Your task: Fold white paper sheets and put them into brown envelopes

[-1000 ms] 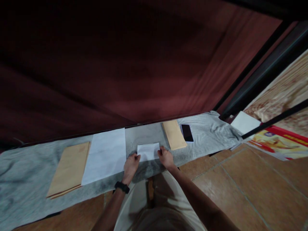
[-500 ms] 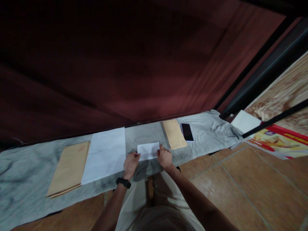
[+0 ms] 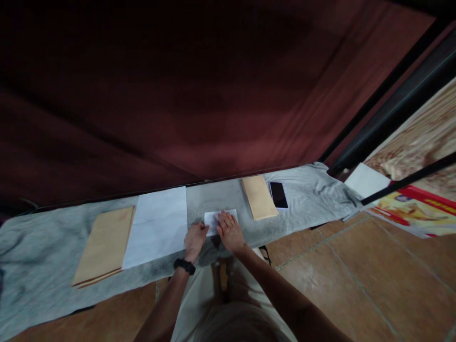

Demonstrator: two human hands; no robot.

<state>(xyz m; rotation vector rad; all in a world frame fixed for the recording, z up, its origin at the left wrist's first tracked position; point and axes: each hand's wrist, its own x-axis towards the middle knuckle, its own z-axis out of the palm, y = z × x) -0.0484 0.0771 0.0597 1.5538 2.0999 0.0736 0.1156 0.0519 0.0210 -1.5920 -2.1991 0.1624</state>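
Note:
A small white rectangle of folded paper (image 3: 211, 219) lies on the grey cloth in front of me. My left hand (image 3: 194, 241), with a black band on its wrist, is closed in a pinch at the paper's left edge. Across the paper's middle, my right hand (image 3: 231, 232) lies flat with fingers stretched out, covering part of it. Left of my left hand is a large white sheet (image 3: 156, 227). A brown envelope (image 3: 259, 197) rests to the right of the folded paper.
Larger brown envelopes (image 3: 104, 244) lie stacked at the left, along the white sheet. A dark-screened phone (image 3: 278, 194) is beside the right envelope. The grey cloth (image 3: 313, 199) covers a narrow surface against a dark red hanging (image 3: 213, 118). A colourful printed box (image 3: 416, 209) stands at the right.
My right hand has moved left from the folded paper's right edge onto its middle, its fingers now stretched flat. My left hand stays at the left edge.

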